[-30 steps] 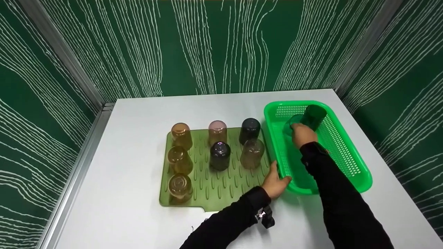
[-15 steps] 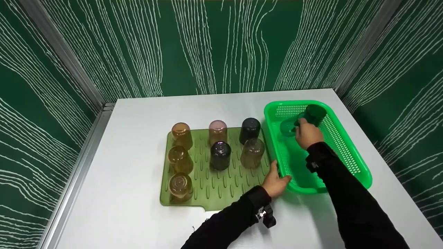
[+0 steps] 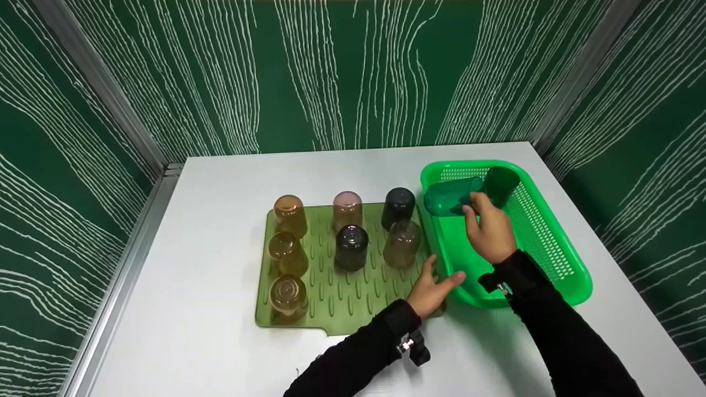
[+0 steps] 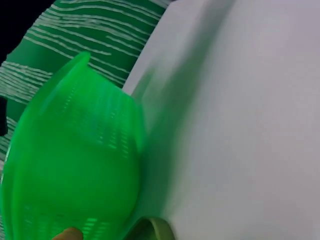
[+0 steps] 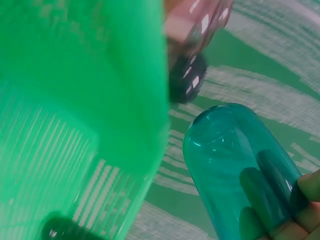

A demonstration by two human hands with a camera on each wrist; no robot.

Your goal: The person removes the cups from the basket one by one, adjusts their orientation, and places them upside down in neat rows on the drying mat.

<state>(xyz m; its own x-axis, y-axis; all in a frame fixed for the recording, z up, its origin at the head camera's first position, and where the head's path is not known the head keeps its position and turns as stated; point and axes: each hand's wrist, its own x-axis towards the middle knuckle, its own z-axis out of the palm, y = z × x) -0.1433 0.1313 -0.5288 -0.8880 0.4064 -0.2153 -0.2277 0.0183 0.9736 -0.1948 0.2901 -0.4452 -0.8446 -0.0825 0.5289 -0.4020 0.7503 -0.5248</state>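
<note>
My right hand (image 3: 491, 231) holds a teal see-through cup (image 3: 449, 197) near its open end. The cup lies sideways over the back left of the green basket (image 3: 551, 231), and in the right wrist view its rounded base points away from my fingers (image 5: 311, 186). A dark green cup (image 3: 501, 184) leans in the basket's back right corner. My left hand (image 3: 431, 289) has thumb and fingers spread beside the basket's front left rim. In the left wrist view only a fingertip (image 4: 70, 234) shows, near the basket wall.
Left of the basket lies an olive drying mat (image 3: 331, 292) bearing several upside-down cups. The smoky cup (image 3: 402, 245) and the dark cup (image 3: 398, 208) stand closest to the basket. Green panels with white lines (image 3: 353, 77) border the white table (image 3: 209, 248).
The teal cup has come up and leftward in my right hand, turning sideways. My left hand has loosened from the basket rim and shifted slightly left.
</note>
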